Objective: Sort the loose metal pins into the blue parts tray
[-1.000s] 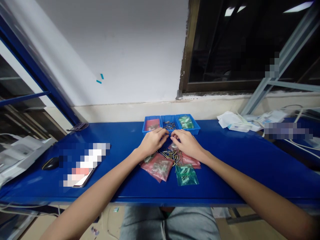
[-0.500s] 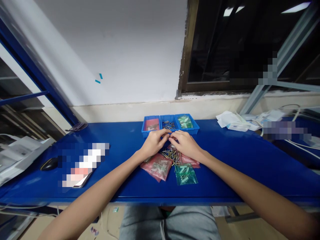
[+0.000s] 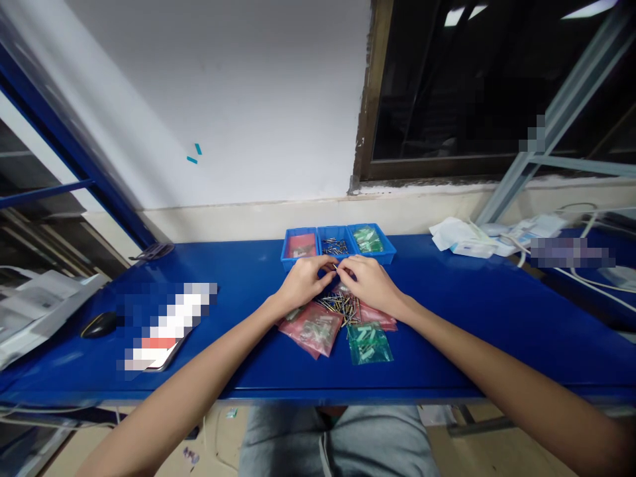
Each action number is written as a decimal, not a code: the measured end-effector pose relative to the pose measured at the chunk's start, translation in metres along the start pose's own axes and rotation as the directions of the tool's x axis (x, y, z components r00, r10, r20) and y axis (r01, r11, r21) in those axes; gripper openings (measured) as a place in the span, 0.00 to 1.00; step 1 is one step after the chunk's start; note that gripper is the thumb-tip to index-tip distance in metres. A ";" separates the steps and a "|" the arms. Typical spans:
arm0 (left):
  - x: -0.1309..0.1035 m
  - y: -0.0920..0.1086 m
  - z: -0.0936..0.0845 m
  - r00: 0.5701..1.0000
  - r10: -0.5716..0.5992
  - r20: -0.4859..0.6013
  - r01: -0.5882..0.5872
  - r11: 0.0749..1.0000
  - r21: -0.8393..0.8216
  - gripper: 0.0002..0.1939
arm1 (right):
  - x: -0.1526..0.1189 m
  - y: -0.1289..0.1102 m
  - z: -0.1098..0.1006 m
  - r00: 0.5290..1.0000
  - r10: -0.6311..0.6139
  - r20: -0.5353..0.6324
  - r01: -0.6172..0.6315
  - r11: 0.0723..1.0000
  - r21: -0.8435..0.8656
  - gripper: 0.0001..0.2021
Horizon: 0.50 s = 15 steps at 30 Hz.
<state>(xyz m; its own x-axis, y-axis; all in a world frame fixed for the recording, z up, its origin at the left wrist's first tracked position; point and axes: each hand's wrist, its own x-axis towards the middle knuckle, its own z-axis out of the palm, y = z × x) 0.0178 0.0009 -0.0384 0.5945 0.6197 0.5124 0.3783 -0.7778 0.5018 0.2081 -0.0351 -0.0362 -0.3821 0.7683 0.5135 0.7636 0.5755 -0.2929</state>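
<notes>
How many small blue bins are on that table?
3, side by side near the back of the table: the left bin with pinkish-red plastic, the middle bin with metal pieces, the right bin with green packets. None appears hidden.

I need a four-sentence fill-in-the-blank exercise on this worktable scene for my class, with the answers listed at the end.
1. Among the three open blue plastic bins, the one holding green plastic bags is on the ____.
2. The bin holding loose thin metal pieces is in the ____.
3. The bare hand nearer the black computer mouse is the person's ____ hand.
4. The smooth tabletop beneath the bins is coloured ____.

Missing words: right; middle; left; blue.
</notes>
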 end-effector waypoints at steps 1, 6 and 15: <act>0.000 0.000 0.000 1.000 -0.006 -0.007 0.006 1.000 0.014 0.11 | 0.000 0.000 -0.001 1.000 -0.001 -0.005 0.001 1.000 0.012 0.09; 0.001 0.003 -0.003 0.999 -0.033 -0.023 0.034 0.999 0.032 0.10 | 0.003 0.002 -0.003 0.997 0.063 -0.040 -0.055 0.983 0.173 0.10; 0.005 0.005 -0.002 0.986 -0.150 -0.071 0.125 0.953 -0.277 0.12 | 0.005 0.006 0.001 0.986 0.167 0.018 -0.159 0.896 0.414 0.05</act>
<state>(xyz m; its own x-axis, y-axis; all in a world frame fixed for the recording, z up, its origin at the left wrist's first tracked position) 0.0207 0.0001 -0.0321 0.4792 0.7350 0.4797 0.2385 -0.6350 0.7348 0.2098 -0.0274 -0.0356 -0.2580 0.8586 0.4430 0.5297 0.5092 -0.6783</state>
